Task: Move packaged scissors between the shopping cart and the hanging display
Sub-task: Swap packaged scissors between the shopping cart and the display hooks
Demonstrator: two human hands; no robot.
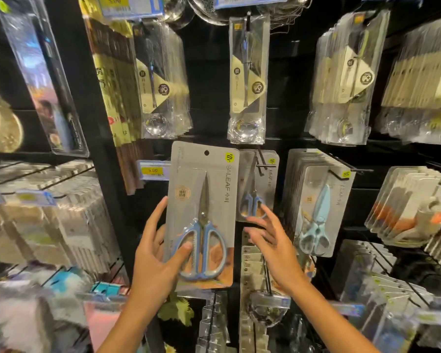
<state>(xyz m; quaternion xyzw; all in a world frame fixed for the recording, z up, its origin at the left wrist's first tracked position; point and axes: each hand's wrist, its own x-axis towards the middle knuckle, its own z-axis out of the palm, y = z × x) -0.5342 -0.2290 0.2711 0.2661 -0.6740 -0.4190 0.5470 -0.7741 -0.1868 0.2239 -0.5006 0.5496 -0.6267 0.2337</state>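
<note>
My left hand (156, 253) grips a grey card pack of blue-handled scissors (201, 215) by its lower left edge, thumb across the handles, holding it upright in front of the display. My right hand (270, 240) is open with fingers spread, just right of that pack and touching nothing that I can tell. Right behind it, a matching scissors pack (259, 184) hangs on a black peg (261, 165). Further right, a stack of pale-blue scissors packs (318, 207) hangs on another peg. The shopping cart is out of view.
Packaged ladles (248, 80) and spoons (346, 80) hang in the row above. A yellow price tag (153, 170) sits left of the held pack. Bagged goods (49, 212) fill pegs at left, more packs (418, 207) at right, and small packets (252, 271) hang below.
</note>
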